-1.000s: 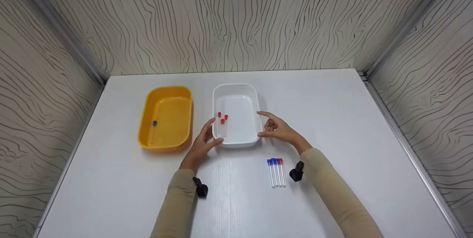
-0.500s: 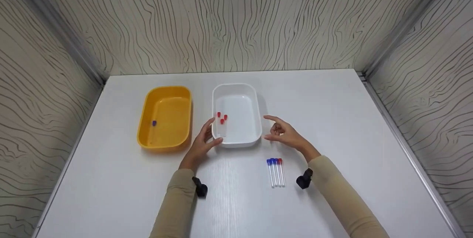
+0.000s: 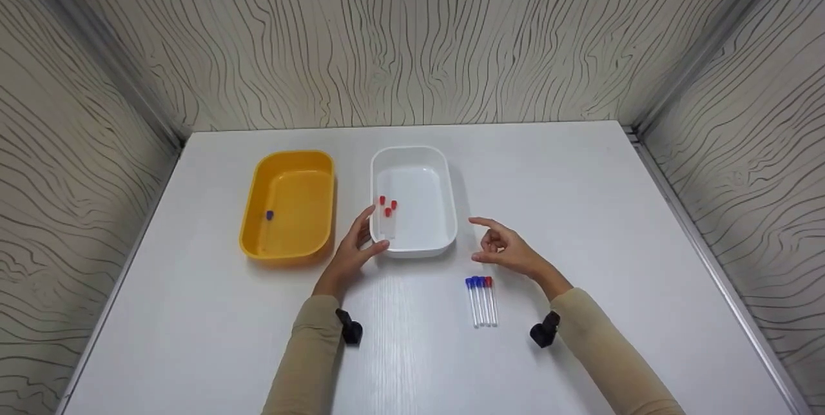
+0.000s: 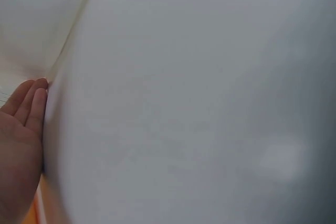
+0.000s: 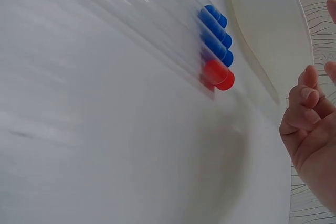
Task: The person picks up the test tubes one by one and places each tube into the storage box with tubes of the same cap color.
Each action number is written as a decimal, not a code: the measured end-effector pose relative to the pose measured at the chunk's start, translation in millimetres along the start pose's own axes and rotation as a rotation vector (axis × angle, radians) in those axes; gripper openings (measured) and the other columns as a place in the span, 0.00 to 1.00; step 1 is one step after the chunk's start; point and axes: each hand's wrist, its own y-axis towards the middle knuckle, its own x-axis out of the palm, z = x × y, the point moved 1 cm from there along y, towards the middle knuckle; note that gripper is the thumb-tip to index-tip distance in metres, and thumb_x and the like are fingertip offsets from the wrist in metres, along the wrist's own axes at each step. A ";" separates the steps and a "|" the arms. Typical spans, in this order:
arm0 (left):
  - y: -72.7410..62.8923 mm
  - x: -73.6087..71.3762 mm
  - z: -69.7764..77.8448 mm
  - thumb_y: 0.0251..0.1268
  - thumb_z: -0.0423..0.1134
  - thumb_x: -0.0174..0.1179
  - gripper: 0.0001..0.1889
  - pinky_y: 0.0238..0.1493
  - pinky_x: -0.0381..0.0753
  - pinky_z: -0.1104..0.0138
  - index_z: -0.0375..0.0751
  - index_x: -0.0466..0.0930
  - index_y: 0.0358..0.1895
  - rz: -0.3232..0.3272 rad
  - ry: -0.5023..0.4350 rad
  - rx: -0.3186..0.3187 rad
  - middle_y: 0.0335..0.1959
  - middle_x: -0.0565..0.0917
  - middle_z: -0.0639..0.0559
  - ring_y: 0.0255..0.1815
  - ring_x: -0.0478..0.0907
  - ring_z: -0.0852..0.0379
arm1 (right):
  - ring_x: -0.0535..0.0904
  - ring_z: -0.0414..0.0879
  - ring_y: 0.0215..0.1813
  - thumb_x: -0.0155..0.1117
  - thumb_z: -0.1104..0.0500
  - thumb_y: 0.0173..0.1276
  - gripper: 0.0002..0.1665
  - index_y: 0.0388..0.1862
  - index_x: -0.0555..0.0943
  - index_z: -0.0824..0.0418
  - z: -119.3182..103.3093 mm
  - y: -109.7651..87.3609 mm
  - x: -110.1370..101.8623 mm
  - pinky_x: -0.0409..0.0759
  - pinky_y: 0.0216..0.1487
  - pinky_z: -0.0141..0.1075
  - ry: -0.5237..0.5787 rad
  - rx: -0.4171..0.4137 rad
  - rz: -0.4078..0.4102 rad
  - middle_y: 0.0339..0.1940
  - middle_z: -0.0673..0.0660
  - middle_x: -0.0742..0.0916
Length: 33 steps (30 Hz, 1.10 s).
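Observation:
In the head view my left hand (image 3: 351, 254) rests against the left side and near-left corner of a white tray (image 3: 422, 252). Its fingers lie fairly straight along the wall in the left wrist view. Three clear tubes with red caps (image 3: 388, 212) lie inside that tray. My right hand (image 3: 509, 250) is apart from the tray's right side, index finger and thumb extended, the other fingers bent, holding nothing. Just in front of it, side by side on the table, lie clear tubes (image 3: 482, 305), three capped blue and one capped red. The right wrist view shows these caps (image 5: 218, 43) closely.
A yellow-orange tray (image 3: 325, 209) stands left of the white one, with one blue-capped tube (image 3: 269, 215) in it. White table (image 3: 580, 209) surface lies around the trays. Patterned panels (image 3: 412, 41) rise behind and at both sides.
My right hand has left the white tray's right side, moving right and toward me, closer to the row of tubes. The left hand and both trays have stayed put.

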 end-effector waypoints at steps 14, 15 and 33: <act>3.9 -1.2 -3.6 0.58 0.45 0.68 0.44 0.79 0.57 0.51 0.70 0.52 0.74 -0.003 -0.005 -0.017 0.74 0.64 0.45 0.76 0.62 0.46 | 0.68 0.31 0.28 0.73 0.60 0.56 0.44 0.69 0.65 0.69 18.1 -31.3 2.6 0.68 0.28 0.22 -0.033 -0.021 -0.031 0.31 0.67 0.77; 3.9 -1.1 -3.6 0.58 0.45 0.68 0.44 0.79 0.57 0.51 0.70 0.52 0.74 -0.003 -0.005 -0.015 0.74 0.64 0.45 0.76 0.62 0.45 | 0.68 0.31 0.28 0.74 0.60 0.56 0.44 0.69 0.66 0.69 19.2 -33.3 2.7 0.68 0.28 0.22 -0.035 -0.018 -0.032 0.30 0.66 0.77; 1.8 1.0 1.1 0.57 0.49 0.68 0.43 0.79 0.55 0.49 0.74 0.52 0.73 0.008 -0.021 -0.079 0.75 0.63 0.47 0.77 0.60 0.47 | 0.65 0.33 0.27 0.78 0.57 0.50 0.47 0.67 0.68 0.68 28.1 -62.1 4.5 0.65 0.27 0.22 -0.103 0.029 -0.058 0.29 0.62 0.76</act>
